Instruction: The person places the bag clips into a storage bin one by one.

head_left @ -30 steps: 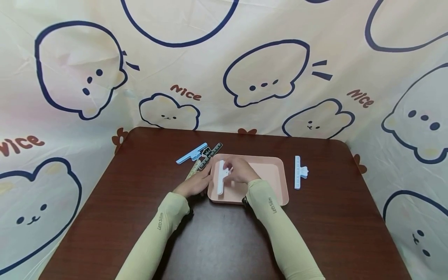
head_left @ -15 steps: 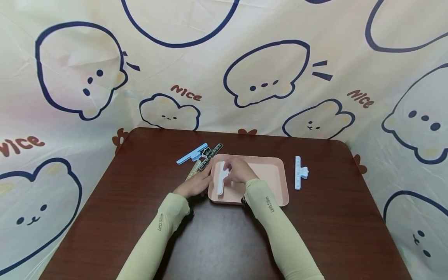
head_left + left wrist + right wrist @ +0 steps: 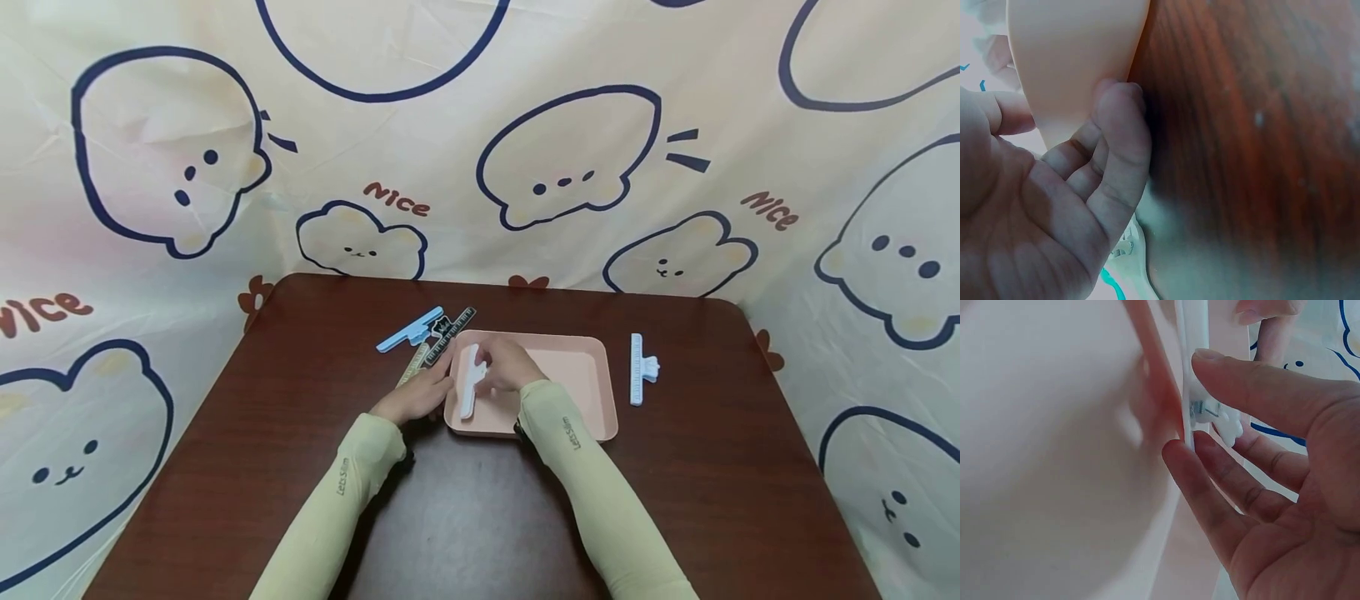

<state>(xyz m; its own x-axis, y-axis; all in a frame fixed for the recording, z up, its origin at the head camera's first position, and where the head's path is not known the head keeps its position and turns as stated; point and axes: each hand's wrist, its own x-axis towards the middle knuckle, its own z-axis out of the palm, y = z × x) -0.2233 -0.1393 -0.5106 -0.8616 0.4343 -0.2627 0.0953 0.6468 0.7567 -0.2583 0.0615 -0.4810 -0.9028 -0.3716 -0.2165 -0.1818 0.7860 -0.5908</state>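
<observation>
Our right hand (image 3: 512, 364), fingers pinching the white clip (image 3: 469, 387), has edged left over the tray (image 3: 573, 367); our left hand (image 3: 414, 395) grips its left wall.

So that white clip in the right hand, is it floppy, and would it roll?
Probably stiff: the white clip looks straight in the fingers. Likely light, being so thin. It probably wouldn't roll, because its clasp sticks out from one side.
</observation>
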